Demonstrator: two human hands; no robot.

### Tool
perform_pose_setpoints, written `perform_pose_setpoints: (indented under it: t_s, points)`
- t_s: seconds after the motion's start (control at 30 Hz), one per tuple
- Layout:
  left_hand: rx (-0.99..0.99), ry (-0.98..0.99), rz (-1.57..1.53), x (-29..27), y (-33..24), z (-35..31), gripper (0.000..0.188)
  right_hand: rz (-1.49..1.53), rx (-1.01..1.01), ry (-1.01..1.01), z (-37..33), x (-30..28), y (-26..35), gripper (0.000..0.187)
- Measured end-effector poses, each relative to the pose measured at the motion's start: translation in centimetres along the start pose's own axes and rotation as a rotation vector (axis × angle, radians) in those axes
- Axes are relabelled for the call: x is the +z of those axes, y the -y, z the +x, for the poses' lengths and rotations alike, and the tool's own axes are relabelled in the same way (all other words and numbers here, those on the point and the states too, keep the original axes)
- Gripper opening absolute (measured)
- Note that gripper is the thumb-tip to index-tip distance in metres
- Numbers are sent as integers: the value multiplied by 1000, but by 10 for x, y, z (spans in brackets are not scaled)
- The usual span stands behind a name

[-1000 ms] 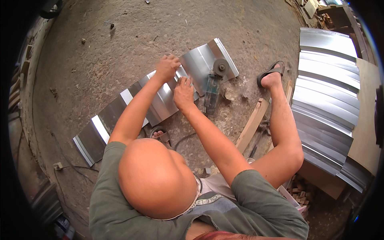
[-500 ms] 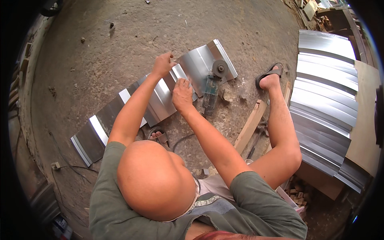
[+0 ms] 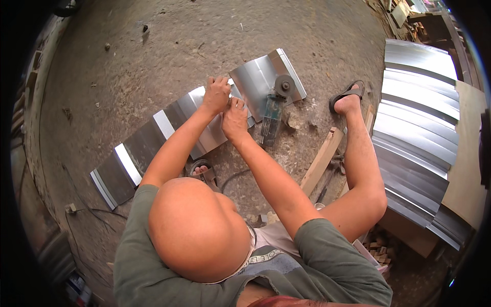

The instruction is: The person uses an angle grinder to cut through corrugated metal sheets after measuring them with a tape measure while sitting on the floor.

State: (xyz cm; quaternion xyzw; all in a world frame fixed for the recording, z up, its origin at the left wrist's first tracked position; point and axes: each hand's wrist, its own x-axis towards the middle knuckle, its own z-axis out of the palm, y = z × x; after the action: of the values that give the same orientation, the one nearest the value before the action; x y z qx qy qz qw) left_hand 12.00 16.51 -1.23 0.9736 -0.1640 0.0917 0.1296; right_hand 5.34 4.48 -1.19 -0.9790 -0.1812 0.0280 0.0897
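A long strip of ribbed silver sheet metal point(image 3: 141, 148) lies slantwise on the ground, from the lower left toward the upper right. Over its right end lies a shorter curved piece of sheet metal point(image 3: 254, 82). Close together, both hands work at the strip's right part, beside the shorter piece. My left hand point(image 3: 218, 96) is at the far side, fingers bent and closed. My right hand point(image 3: 236, 122) rests just nearer, its fingers curled together too. Whatever is between the fingertips is too small to make out. Just right of them, an angle grinder point(image 3: 272, 115) with a dark disc lies beside the shorter piece.
A wooden beam point(image 3: 321, 161) lies by my right leg, near a dark metal tool point(image 3: 327, 181). Large ribbed metal sheets point(image 3: 414, 123) and a pale board point(image 3: 465, 148) stand at the right. A cable point(image 3: 87, 210) runs along the ground at the left.
My left hand has moved right and nearer, from the strip's far edge to beside my right hand. My right hand's fingers have curled in while it stays nearly in place.
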Motion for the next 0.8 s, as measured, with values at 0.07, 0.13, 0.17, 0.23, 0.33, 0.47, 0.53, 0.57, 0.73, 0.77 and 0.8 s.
perform_pose_setpoints:
  t_s: [0.07, 0.13, 0.17, 0.23, 0.33, 0.47, 0.53, 0.57, 0.73, 0.77, 0.8]
  points:
    - [-41, 17, -65, 2, 5, 8, 14, 10, 12, 91, 2, -8, 2, 54]
    - [-95, -39, -70, 6, 11, 18, 12, -33, 23, 134, 4, -11, 1, 59]
    - [-122, -68, -71, 10, 17, 24, 11, -77, 23, 133, 4, -9, 3, 62]
    - [-220, -33, -256, 19, 41, 34, 13, -138, 5, 114, 6, -5, 7, 67]
    - [-393, 219, -554, 14, 58, 57, 20, -174, -5, 79, 1, 0, -1, 72]
    - [-397, 394, -572, 4, 69, 71, 20, -140, -26, 36, 1, -1, 0, 70]
    - [-162, 278, -329, 3, 46, 64, 11, -97, -15, 55, 1, -2, -5, 68]
    - [28, 128, -140, 14, 40, 48, 8, -46, -21, 79, 3, -7, 0, 66]
    - [234, -101, -12, 15, 37, 37, 6, 0, -40, 83, 1, -13, 1, 62]
    - [38, 22, -172, 13, 46, 44, 7, -11, -40, 63, 3, -12, 1, 63]
    - [-158, 145, -330, 10, 54, 51, 10, -22, -40, 43, 3, -11, 2, 63]
